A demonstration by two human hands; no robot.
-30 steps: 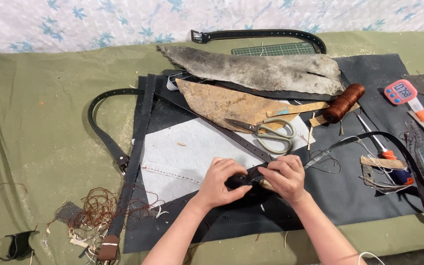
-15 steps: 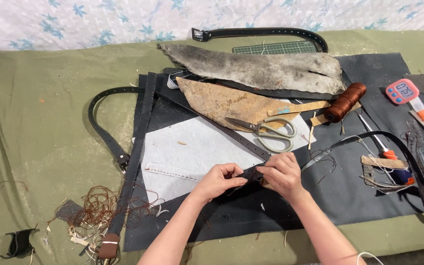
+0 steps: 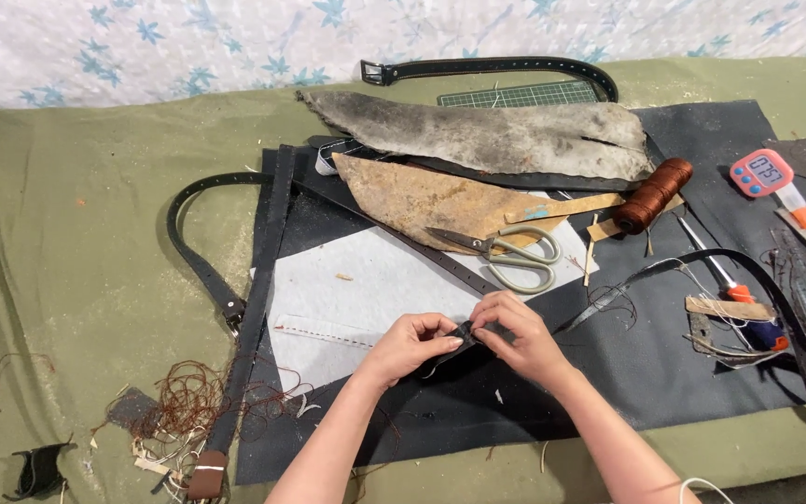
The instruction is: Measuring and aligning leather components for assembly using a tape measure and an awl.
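My left hand (image 3: 408,343) and my right hand (image 3: 520,331) meet over the near middle of a dark work mat (image 3: 683,373). Together they pinch a small black leather piece (image 3: 459,336) between fingertips; most of it is hidden by my fingers. Just beyond my hands lie a white sheet (image 3: 366,280) and a pair of scissors (image 3: 506,254) with pale handles. A thin black strap (image 3: 646,275) curves off to the right of my right hand.
A brown leather scrap (image 3: 412,196) and a grey hide (image 3: 496,135) lie further back. A brown thread spool (image 3: 655,194), red timer (image 3: 765,173), hand tools (image 3: 729,289) sit right. Black belts (image 3: 202,266) and tangled brown thread (image 3: 193,401) lie left on green cloth.
My hands have shifted slightly and turned the small black piece between the fingers; nothing else on the table has moved.
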